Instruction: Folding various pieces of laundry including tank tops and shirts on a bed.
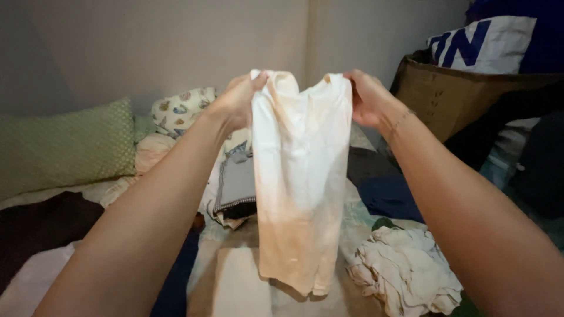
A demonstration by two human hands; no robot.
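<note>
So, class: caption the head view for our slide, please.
Both hands, left and right, hold up a white garment above a bed.

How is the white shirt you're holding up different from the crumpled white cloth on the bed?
The white shirt hangs straight and smooth, pinched at its top by the left hand and the right hand; the crumpled white cloth lies bunched in wrinkles on the bed. The shirt is up in the air; the cloth rests untouched. The shirt looks longer. Both are pale, whitish fabric.
</note>
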